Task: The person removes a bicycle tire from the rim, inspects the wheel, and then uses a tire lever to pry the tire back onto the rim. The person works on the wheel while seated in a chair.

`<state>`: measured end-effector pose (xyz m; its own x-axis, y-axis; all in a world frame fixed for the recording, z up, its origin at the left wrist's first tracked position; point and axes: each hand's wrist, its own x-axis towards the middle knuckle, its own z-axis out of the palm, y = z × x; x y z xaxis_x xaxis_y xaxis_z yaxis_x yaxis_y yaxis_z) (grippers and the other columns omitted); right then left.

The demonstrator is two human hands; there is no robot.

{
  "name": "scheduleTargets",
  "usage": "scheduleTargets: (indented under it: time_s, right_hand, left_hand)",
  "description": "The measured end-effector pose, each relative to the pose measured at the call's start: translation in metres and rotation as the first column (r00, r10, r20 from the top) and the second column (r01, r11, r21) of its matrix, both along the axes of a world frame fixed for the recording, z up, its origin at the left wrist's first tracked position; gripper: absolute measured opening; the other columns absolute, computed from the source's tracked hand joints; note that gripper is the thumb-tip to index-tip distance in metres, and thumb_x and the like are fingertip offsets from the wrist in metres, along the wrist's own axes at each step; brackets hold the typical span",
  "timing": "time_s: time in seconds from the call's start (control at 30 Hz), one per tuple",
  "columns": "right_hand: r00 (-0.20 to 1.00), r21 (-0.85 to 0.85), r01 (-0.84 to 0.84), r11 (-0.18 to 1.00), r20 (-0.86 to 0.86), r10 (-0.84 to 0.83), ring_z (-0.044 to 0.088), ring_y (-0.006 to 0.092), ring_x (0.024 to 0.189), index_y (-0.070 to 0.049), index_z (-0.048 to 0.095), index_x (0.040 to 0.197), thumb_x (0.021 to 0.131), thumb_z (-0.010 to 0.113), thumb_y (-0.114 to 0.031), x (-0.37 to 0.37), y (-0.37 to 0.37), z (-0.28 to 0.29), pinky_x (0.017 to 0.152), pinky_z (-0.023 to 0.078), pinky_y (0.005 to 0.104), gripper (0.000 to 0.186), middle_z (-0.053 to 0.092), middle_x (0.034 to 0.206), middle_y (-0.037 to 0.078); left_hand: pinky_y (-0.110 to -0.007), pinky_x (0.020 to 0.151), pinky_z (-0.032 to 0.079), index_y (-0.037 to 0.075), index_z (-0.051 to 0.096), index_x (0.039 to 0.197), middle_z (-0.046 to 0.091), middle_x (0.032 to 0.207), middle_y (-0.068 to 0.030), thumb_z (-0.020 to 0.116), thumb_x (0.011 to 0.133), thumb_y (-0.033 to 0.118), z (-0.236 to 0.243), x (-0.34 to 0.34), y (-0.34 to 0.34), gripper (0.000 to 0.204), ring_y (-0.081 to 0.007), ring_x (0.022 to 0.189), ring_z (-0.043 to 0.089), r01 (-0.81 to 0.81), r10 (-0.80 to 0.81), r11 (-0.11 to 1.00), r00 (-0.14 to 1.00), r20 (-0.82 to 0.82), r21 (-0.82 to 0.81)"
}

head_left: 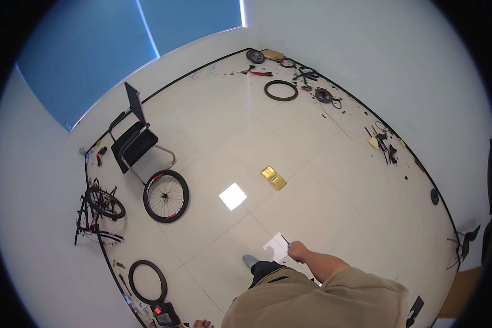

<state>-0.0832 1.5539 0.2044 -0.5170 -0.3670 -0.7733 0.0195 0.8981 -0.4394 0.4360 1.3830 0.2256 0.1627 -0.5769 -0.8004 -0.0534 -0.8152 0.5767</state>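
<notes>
My right hand (297, 251) is closed around a slim tool with a thin dark shaft (285, 239), pointing forward and left; its exact kind is too small to make out. Beneath it on the floor lies a pale sheet-like patch (274, 247), partly covered by the hand. My left hand (203, 323) shows only in part at the lower edge, near a black case (165, 315) with a red patch; what it holds, if anything, is hidden. Ahead on the tiles rests a gold tin (273, 178) in two rectangular halves. My grey shoe (250, 261) stands left of the pale patch.
A spoked bicycle wheel (166, 196) leans by a black chair (135, 145). A bike frame (83, 218) and a tire (147, 282) lie left. Along the far wall are another tire (281, 91) and loose parts (385, 146). A bright white square (233, 197) shows on the floor.
</notes>
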Motion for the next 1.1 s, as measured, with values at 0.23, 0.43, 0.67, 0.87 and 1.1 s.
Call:
scheduleTargets:
  time_s: [0.23, 0.43, 0.67, 0.87, 1.1]
  right_hand:
    - [0.997, -0.213, -0.033, 0.977, -0.08, 0.016, 0.057, 0.028, 0.046, 0.003, 0.059, 0.067, 0.081, 0.055, -0.009, -0.059, -0.165, -0.043, 0.041, 0.046, 0.0442, 0.019, 0.057, 0.057, 0.018]
    - [0.981, -0.214, 0.182, 0.96, 0.114, -0.16, 0.048, 0.0233, 0.038, -0.003, 0.054, 0.069, 0.082, 0.057, -0.004, -0.042, -0.207, -0.026, 0.034, 0.039, 0.0417, 0.014, 0.049, 0.054, 0.009]
    - [0.993, 0.212, 0.063, 0.975, 0.087, -0.083, 0.062, 0.0266, 0.057, -0.001, 0.06, 0.074, 0.082, 0.062, -0.007, 0.006, -0.199, -0.048, 0.05, 0.049, 0.0402, 0.01, 0.063, 0.068, 0.014]
    - [0.938, 0.191, -0.201, 0.961, -0.244, 0.245, 0.065, 0.0343, 0.074, 0.003, 0.065, 0.09, 0.083, 0.054, -0.008, 0.008, -0.248, -0.059, 0.068, 0.052, 0.0435, 0.017, 0.067, 0.081, 0.02]
    - [0.92, -0.017, -0.001, 1.0, -0.392, -0.006, 0.055, 0.022, 0.067, 0.0, 0.062, 0.08, 0.083, 0.052, -0.008, 0.044, -0.366, -0.028, 0.061, 0.046, 0.0431, 0.013, 0.061, 0.07, 0.012]
  left_hand:
    - [-0.041, 0.073, 0.053, 0.008, 0.045, 0.139, 0.062, 0.113, -0.0118, 0.055, 0.096, 0.025, -0.004, -0.008, -0.029, 0.047, -0.0257, 0.094, 0.063, -0.145, 0.141, 0.989, 0.982, 0.129, 0.022]
    - [-0.038, 0.068, 0.054, 0.002, 0.047, 0.138, 0.064, 0.109, -0.0148, 0.056, 0.093, 0.015, -0.001, 0.012, -0.016, 0.048, -0.027, 0.09, 0.066, -0.145, 0.126, 0.973, 0.985, 0.116, 0.178]
    - [-0.043, 0.072, 0.054, 0.005, 0.05, 0.134, 0.063, 0.109, -0.0149, 0.057, 0.093, 0.018, -0.05, 0.063, -0.079, 0.044, -0.0288, 0.091, 0.065, -0.423, 0.409, 0.873, 0.906, 0.105, 0.243]
    - [-0.042, 0.073, 0.053, 0.003, 0.049, 0.134, 0.063, 0.11, -0.0148, 0.059, 0.092, 0.019, -0.04, 0.07, -0.215, 0.046, -0.0271, 0.091, 0.065, -0.356, 0.357, 0.93, 0.934, 0.013, 0.09]
    - [-0.04, 0.074, 0.054, 0.005, 0.046, 0.135, 0.063, 0.104, -0.012, 0.063, 0.09, 0.019, -0.034, 0.086, -0.352, 0.05, -0.0251, 0.088, 0.065, -0.211, 0.211, 0.977, 0.977, 0.0, 0.043]
